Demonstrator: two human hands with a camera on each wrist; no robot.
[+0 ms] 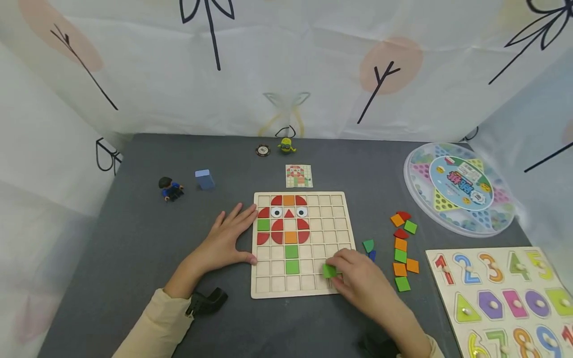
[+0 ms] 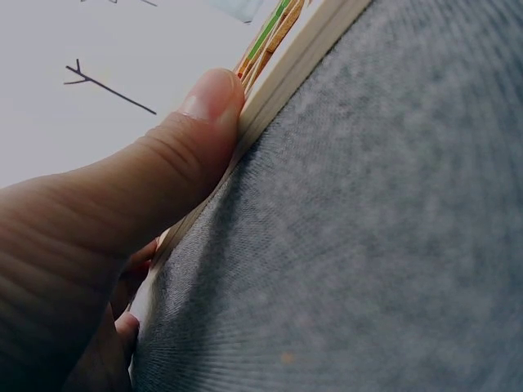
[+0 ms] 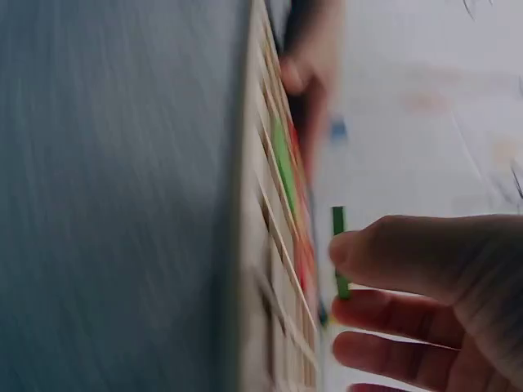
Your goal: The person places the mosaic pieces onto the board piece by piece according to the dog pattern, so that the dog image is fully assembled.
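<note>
A wooden grid board (image 1: 313, 292) lies on the dark table, with red, orange, green and eye-printed tiles in its left half. My left hand (image 1: 226, 243) rests against the board's left edge, its fingers spread. In the left wrist view the thumb (image 2: 188, 147) touches the board's side (image 2: 282, 90). Over the board's lower right part, my right hand (image 1: 369, 283) pinches a green square tile (image 1: 329, 271) between thumb and fingers. The right wrist view shows that tile (image 3: 340, 253) edge-on, raised off the board. A small picture card (image 1: 298, 176) lies just behind the board.
Loose red, orange and green tiles (image 1: 400, 255) lie right of the board, near a green piece (image 1: 368, 245) and a blue one. Farther right are a round game box (image 1: 416, 199) and a number puzzle (image 1: 452, 303). A toy figure (image 1: 171, 190) and blue block (image 1: 205, 179) stand back left.
</note>
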